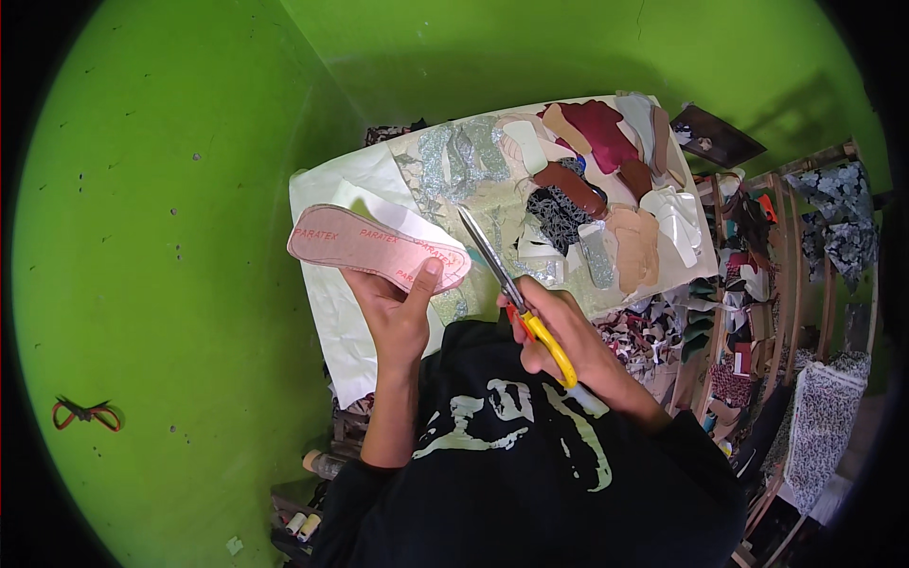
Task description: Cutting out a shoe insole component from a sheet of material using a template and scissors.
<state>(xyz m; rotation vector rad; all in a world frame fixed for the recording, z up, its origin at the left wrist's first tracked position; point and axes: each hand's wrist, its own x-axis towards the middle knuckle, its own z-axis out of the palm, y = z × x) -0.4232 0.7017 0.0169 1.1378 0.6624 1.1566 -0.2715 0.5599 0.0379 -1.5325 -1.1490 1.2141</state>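
My left hand [398, 317] grips a pale pink shoe insole [355, 248] with red print, its thumb pressed on the top face near the right end. An outline is drawn around that end of the insole. In my right hand [563, 331] is a pair of scissors [540, 336] with yellow and orange handles. Their long metal blades look closed or nearly so and point up and left, just right of the insole and apart from it. Behind the insole lies a white sheet [327, 369] on the table.
The table [559, 109] bears insole-shaped pieces, maroon leather [606, 133], brown pieces [568, 187], tan pieces [632, 248], glittery sheets [459, 156] and a dark shredded heap [561, 216]. A wooden rack [781, 246] with fabrics stands right. Green walls [161, 246] rise left and behind.
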